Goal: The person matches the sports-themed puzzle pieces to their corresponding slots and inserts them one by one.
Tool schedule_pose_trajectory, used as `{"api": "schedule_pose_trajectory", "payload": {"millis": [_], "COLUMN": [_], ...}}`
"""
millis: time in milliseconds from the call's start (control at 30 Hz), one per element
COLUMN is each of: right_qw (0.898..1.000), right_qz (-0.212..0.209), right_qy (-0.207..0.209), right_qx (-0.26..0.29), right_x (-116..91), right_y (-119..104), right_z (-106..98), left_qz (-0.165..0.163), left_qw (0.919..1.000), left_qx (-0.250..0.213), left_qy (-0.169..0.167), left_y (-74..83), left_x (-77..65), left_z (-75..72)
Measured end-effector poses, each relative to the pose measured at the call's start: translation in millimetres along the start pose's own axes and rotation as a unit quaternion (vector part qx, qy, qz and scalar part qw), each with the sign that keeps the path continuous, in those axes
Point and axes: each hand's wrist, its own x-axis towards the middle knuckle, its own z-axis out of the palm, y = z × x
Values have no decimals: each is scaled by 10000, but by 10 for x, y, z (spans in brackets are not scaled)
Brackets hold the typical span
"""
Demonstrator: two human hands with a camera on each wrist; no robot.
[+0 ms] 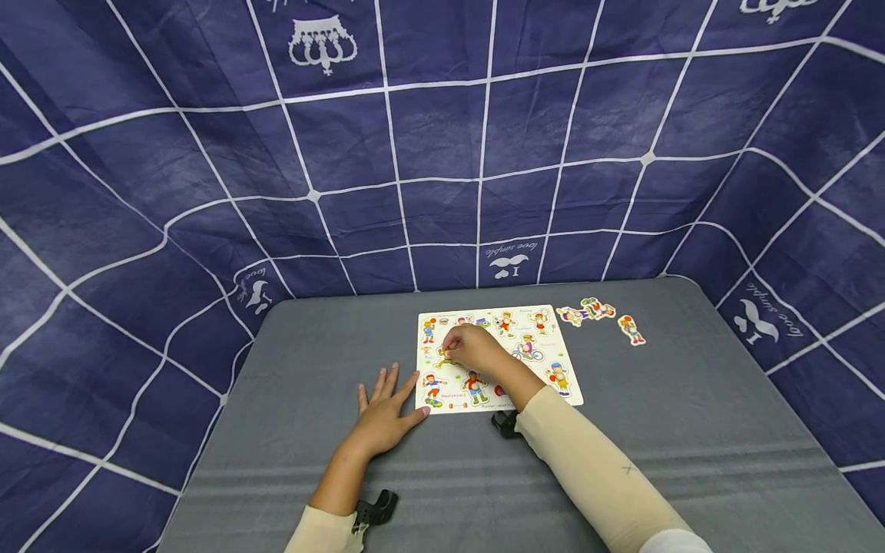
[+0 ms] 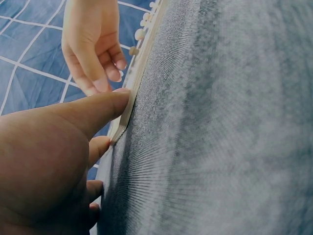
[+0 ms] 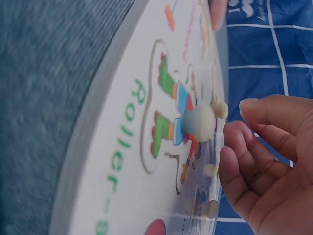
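White, rectangular, picture-printed puzzle board (image 1: pixel 454 384) flat on the grey cloth-covered bench (image 1: pixel 311 384), touched at its left edge by the spread left hand (image 1: pixel 389 421). Looks mid-fitting over the board's left half — grip of the bent right hand (image 1: pixel 477 349) narrow, cannot tell if holding anything. Probably calls for careful lining-up. Off right, loose, brightly printed figure-shaped pieces (image 1: pixel 631 330); possibly in the way — neighbouring pale round knobs (image 3: pixel 203 122).

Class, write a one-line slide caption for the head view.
Right hand above a puzzle board, left hand touching its edge, loose pieces beside it.
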Motion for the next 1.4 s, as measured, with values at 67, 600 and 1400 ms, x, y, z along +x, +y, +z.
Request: {"api": "schedule_pose_trajectory", "payload": {"millis": [67,600,1400], "right_qw": [9996,9809,9420], "right_qz": [15,252,467], "right_qy": [89,1333,2263], "right_qx": [264,1391,2434], "right_x": [-26,-274,-557], "right_y": [2,131,447], "right_z": [-5,-187,-558], "left_qz": [0,-27,-26], "left_qw": [10000,10000,10000], "left_qx": [-5,-5,6], "left_qy": [28,15,-15], "left_y": [-1,20,-5], "left_x": [-7,-18,-10], "left_z": [-4,-19,-9]}}
